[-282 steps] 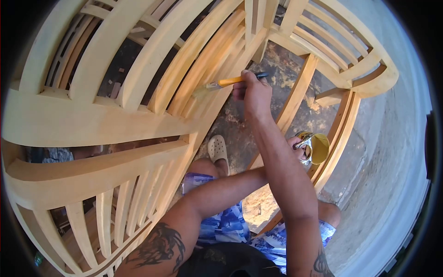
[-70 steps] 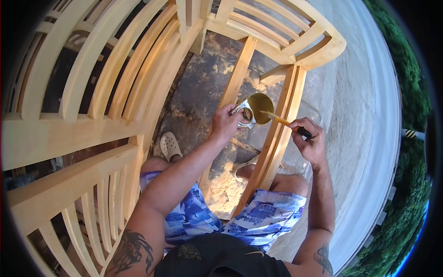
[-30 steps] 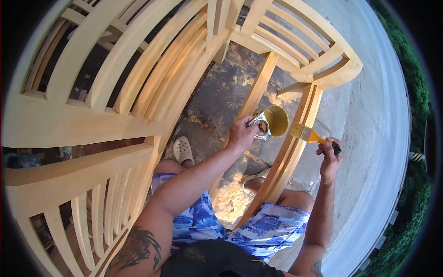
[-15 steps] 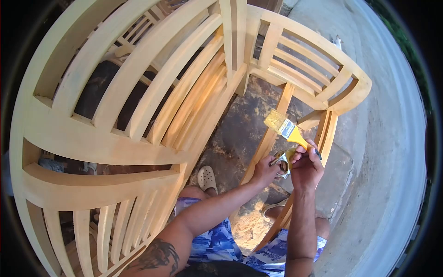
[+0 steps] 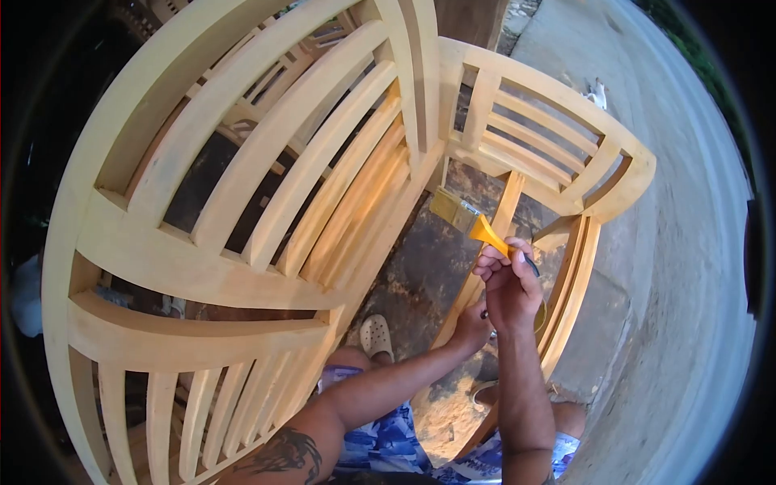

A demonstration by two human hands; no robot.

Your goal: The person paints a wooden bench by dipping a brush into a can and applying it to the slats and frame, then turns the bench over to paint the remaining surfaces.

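My right hand (image 5: 515, 284) grips the yellow handle of a wide paintbrush (image 5: 487, 234). Its pale bristles point up and left, toward the back slats of a bare wooden bench (image 5: 202, 259), apart from the wood. Just behind and left of it, my left hand (image 5: 471, 327) is closed round a small can, now nearly all hidden by my right hand and wrist. Below both hands runs a long wooden rail (image 5: 465, 297) of the open seat frame. The slatted end panel (image 5: 558, 121) of the bench rises beyond the brush.
The tall slatted back fills the left side. A second rail (image 5: 572, 301) runs at the right of the hands. Under the frame lies a dark, stained floor (image 5: 420, 250); a clog (image 5: 376, 335) shows there. Pale pavement (image 5: 671, 267) lies to the right, with a small white animal (image 5: 596, 93) farther off.
My right hand has moved left with the paintbrush, across the can, which it now mostly covers. The bristles are nearer the bench back. The view has shifted slightly.
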